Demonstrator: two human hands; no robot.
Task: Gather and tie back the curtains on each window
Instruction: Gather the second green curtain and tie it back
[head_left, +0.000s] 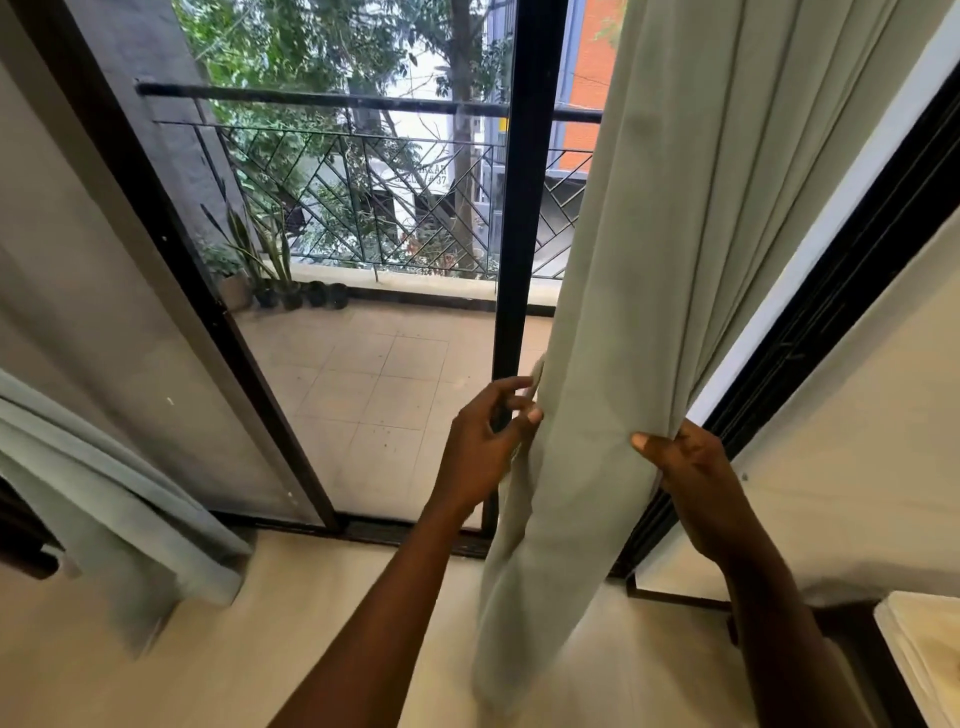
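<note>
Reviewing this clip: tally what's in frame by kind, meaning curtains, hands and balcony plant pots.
Curtains: 2, right curtain and left curtain
Hands: 2, left hand and right hand, both on the right curtain
Plant pots: about 5, small
Total: about 9

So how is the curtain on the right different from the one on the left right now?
The right curtain hangs long from above, bunched between the left hand and right hand; the left curtain is touched by neither hand. The right curtain's lower end hangs just above the floor, while the left curtain sweeps sideways out of view. Both are the same pale green fabric.
</note>
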